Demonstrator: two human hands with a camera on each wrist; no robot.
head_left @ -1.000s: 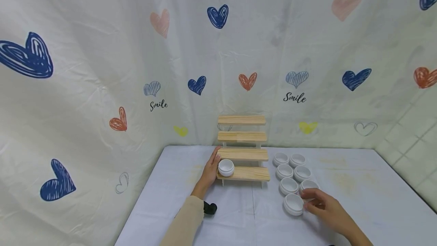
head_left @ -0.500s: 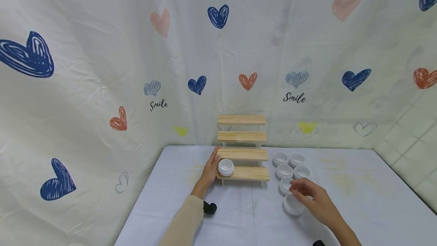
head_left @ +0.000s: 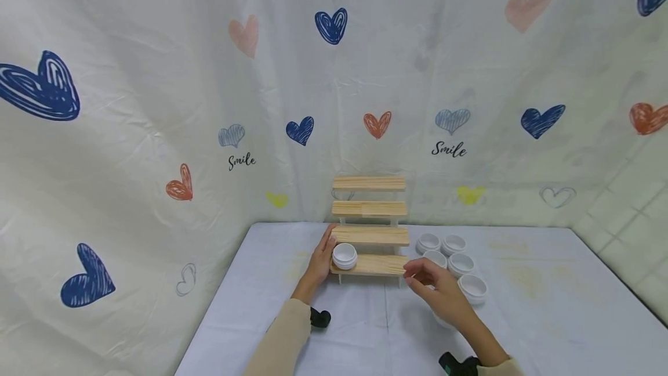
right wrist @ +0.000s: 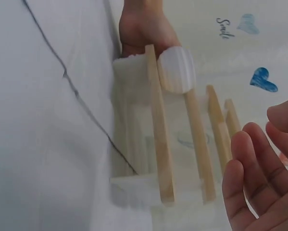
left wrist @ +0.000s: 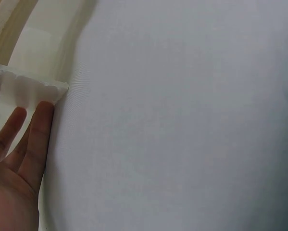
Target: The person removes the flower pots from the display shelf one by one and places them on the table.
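Note:
A tiered wooden display stand [head_left: 370, 235] with white side supports stands at the back of the table. On the left end of its lowest shelf sits a small round white jar [head_left: 344, 256]. My left hand [head_left: 317, 263] rests against the stand's left side, its fingers [left wrist: 38, 139] straight against the white side panel [left wrist: 28, 85]. My right hand [head_left: 440, 295] hovers by the right end of the lowest shelf. Its fingers [right wrist: 266, 168] are loosely bent, apart from the thumb, and I see nothing between them. In the right wrist view the jar [right wrist: 176, 70] shows beyond that hand.
Several similar white jars [head_left: 461, 264] are grouped on the white-covered table [head_left: 537, 306] to the right of the stand; my right hand and forearm partly hide some. A heart-printed curtain [head_left: 292, 74] hangs behind the stand.
My right hand has moved left from the grouped jars to the right end of the lowest shelf, uncovering one jar and covering others. My left hand and the stand have stayed put.

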